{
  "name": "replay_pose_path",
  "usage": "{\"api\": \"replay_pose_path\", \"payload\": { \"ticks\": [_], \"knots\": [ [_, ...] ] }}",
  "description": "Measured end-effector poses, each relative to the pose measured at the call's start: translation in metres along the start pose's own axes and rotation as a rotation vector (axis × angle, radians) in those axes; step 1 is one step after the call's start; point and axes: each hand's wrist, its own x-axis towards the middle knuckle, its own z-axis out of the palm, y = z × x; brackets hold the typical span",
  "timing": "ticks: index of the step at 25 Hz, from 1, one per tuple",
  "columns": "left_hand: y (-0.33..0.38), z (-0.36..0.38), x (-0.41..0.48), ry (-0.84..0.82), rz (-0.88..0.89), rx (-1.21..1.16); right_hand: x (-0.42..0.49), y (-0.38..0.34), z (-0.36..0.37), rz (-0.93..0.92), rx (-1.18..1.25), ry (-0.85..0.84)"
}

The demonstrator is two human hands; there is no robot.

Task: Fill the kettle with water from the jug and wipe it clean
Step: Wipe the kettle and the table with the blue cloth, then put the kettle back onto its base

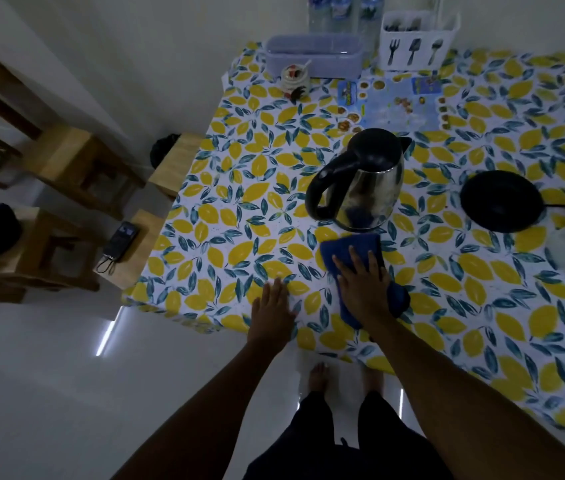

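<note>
The left hand (pixel 272 306) lies flat and empty on the table (pixel 225 237) edge, fingers spread. Just beside it, the right hand (pixel 362 282) presses flat on a blue cloth (pixel 347 247), fingers stretched out, not gripping. The kettle (pixel 360 178) stands upright, lid closed, just beyond the cloth. This looks like the wiping step; next the cloth needs gathering and lifting to the kettle's side. No jug shows.

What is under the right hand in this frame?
The right hand lies flat on a blue cloth spread on the lemon-print tablecloth, just in front of the kettle. The cloth's middle and whatever lies beneath it are covered.
</note>
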Motion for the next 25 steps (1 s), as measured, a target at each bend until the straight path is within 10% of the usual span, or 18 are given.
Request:
{"api": "replay_pose_path", "payload": {
  "ticks": [7, 14, 25],
  "knots": [
    [0.037, 0.003, -0.002, -0.049, 0.141, 0.031, -0.065, 0.037, 0.001, 0.012, -0.03, 0.039],
    [0.138, 0.018, 0.009, -0.121, 0.436, 0.081, -0.132, 0.157, -0.035, 0.409, -0.057, 0.104],
    [0.221, 0.018, 0.01, -0.026, 0.566, 0.179, -0.139, 0.193, -0.041, 0.29, 0.055, 0.075]
  ]
}}
